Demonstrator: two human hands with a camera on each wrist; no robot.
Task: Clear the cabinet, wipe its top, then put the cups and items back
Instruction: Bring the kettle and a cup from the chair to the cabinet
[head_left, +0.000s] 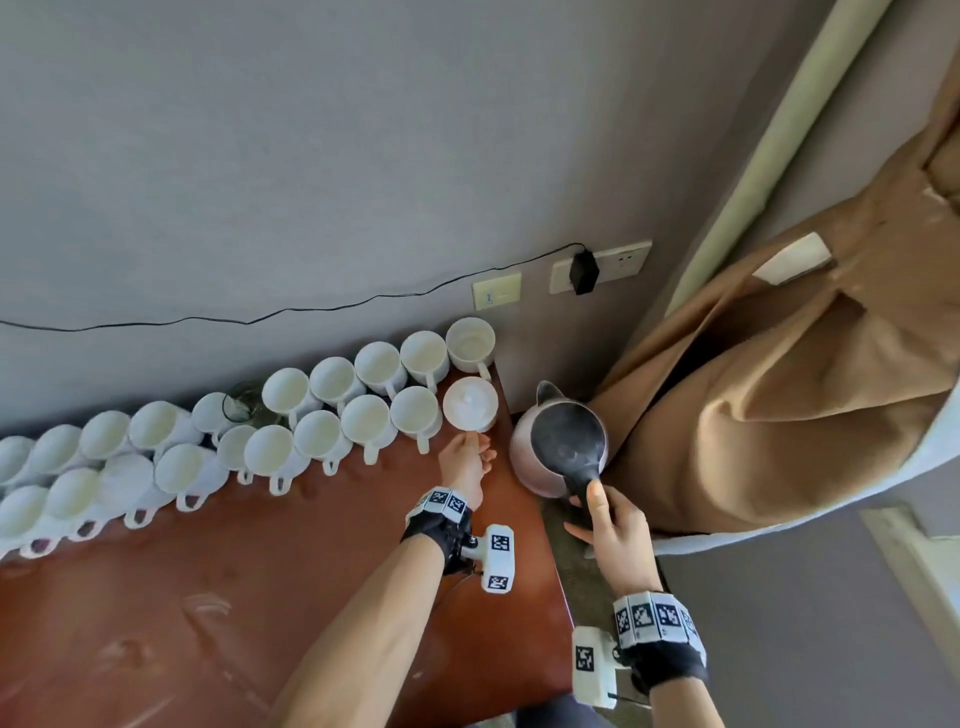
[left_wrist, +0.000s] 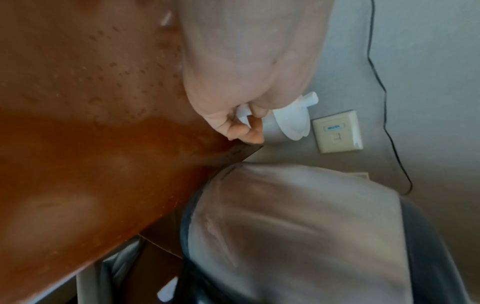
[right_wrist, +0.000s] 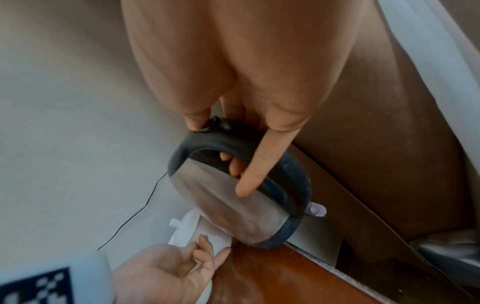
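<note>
So we've got the cabinet's reddish-brown counter (head_left: 322, 561) with two long rows of white cups (head_left: 332, 384) lined up along the grey wall, handles mostly pointing toward us. At the right end of the front row sits a lidded cup (head_left: 470, 404), its white lid with a little knob showing in the wrist views. The left hand (head_left: 466, 464) is right at that cup, fingers (left_wrist: 242, 131) curled around its handle in the left wrist view, so it's gripping the handle while the cup sits near the counter's right corner.

The right hand (head_left: 610, 525) holds a steel kettle (head_left: 558, 447) by its black handle, just off the right edge of the counter and close beside the lidded cup. Fingers are wrapped through the handle loop, with the index finger (right_wrist: 255, 176) stretched out straight along the handle. The kettle is tilted, its spout toward the wall and its dark lid facing us.

The counter surface looks damp, with droplets and smeary streaks. A glass (head_left: 240, 406) stands in among the back row of cups. On the wall, a black adapter (head_left: 583, 273) is plugged into a socket (head_left: 623, 260), its cable running off left. A tan coat (head_left: 789, 389) hangs to the right of the kettle.
</note>
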